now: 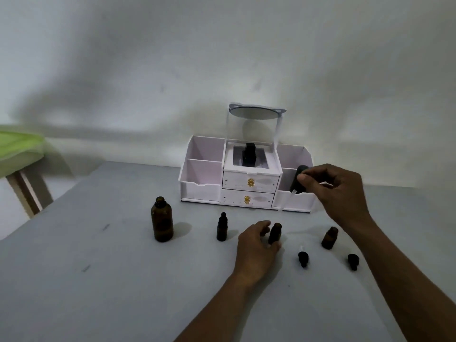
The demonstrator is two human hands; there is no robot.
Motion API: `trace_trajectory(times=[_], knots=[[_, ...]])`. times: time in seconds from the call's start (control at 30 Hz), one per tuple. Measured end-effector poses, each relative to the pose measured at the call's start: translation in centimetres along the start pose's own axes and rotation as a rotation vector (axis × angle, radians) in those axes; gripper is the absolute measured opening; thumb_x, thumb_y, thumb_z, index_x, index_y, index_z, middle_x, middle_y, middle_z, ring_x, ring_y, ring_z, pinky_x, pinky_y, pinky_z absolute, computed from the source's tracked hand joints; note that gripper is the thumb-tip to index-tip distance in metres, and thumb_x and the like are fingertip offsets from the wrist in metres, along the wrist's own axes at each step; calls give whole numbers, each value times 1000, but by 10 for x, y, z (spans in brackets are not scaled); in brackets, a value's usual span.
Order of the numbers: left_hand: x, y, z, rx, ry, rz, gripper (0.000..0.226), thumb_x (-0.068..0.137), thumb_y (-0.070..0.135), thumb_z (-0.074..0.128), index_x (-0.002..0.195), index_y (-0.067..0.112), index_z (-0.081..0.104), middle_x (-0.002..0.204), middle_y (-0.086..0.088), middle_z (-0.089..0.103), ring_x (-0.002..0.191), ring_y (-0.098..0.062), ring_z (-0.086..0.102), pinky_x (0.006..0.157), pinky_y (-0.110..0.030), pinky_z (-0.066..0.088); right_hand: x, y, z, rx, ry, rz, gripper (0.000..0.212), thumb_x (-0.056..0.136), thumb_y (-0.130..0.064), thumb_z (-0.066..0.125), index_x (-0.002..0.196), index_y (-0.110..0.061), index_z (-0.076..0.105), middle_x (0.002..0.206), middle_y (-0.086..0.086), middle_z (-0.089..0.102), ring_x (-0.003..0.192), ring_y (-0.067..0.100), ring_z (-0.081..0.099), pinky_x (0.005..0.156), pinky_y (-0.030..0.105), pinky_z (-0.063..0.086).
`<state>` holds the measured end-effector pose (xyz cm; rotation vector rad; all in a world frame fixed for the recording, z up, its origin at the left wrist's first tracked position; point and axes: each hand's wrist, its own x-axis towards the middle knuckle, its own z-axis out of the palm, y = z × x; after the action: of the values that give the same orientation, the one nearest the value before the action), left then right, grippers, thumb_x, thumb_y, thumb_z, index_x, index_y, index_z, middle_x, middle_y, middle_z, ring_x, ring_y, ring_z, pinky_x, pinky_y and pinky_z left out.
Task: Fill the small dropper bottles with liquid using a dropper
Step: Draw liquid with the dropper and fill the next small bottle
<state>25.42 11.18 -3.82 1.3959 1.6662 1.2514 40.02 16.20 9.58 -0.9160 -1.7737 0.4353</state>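
Head view: left hand (256, 245) clamps its grip around a small uncapped bottle (275, 233) standing on the grey surface (98, 280), while right hand (338, 191) pinches a dropper (297, 182) above it.

A white desk organiser (246, 178) (two gold-knobbed drawers, round mirror (254, 113) on top) stands against the wall on a grey table (98, 267).

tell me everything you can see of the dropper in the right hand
The dropper has a dark rubber bulb on top and a thin clear tube below, glass or plastic. The right hand pinches the bulb between thumb and fingers. It hangs tilted in the air, tip down and to the left, above the small open bottle steadied by the left hand, not touching it. Any liquid inside is too faint to tell.
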Motion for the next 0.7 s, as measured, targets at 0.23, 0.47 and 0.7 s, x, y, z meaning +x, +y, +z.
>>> trace_trajectory(times=[0.23,0.47,0.7], knots=[[-49,-9,-44,113,-104,-6,52,83,37,70,132,33,52,133,16,51,119,-2,47,107,-22,37,12,-51,12,168,-6,-88,7,88,-13,73,95,-12,74,78,-12,76,73,7,74,65,19,59],[-85,-36,-130,168,69,-37,42,83,33,72,123,29,59,121,16,58,109,-2,55,102,-22,44,8,-89,73,289,-116,-58,11,83,-15,78,92,-20,74,82,-3,75,71,16,75,68,25,61],[-79,-68,-201,-27,542,-74,45,76,23,80,113,37,59,105,17,61,100,0,58,81,-12,41,7,-117,137,342,-225,-86,8,82,-11,80,86,-17,75,76,0,77,68,22,74,67,33,63]])
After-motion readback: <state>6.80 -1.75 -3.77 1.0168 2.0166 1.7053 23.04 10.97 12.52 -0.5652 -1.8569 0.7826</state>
